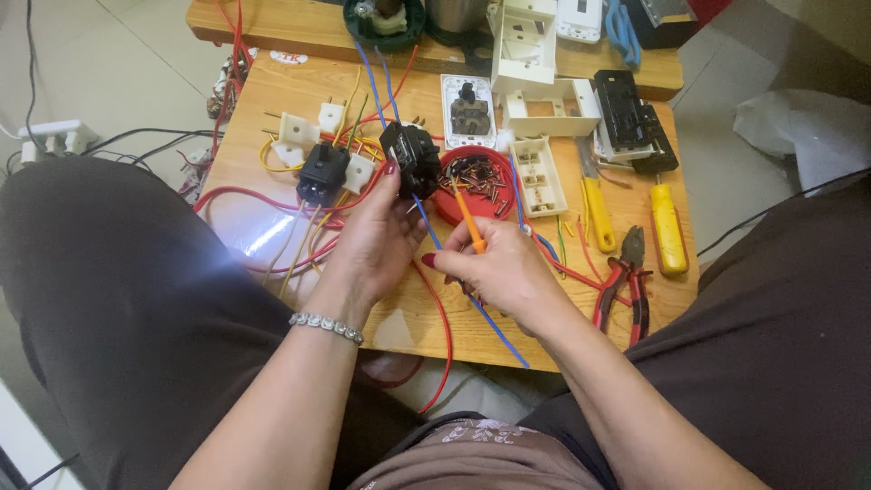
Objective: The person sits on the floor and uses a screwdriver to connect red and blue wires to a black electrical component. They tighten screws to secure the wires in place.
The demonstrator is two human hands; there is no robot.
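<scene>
My left hand point(374, 238) holds a small black switch module point(410, 156) up over the wooden table point(544, 336); blue wires run from it. A blue wire point(481, 308) passes under my right hand. My right hand point(497, 270) grips a thin orange-handled screwdriver point(468, 220), its tip pointing up toward the red dish point(449, 210) of small dark screws. A second black module point(322, 175) with white connectors and yellow and red wires lies just left of the held one.
White switch plates and boxes point(537, 172) lie behind the dish. Two yellow-handled screwdrivers point(669, 229) and red-handled pliers point(628, 272) lie at the right. Red wires loop over the table's left and front edges. A white power strip point(50, 141) sits on the floor at left.
</scene>
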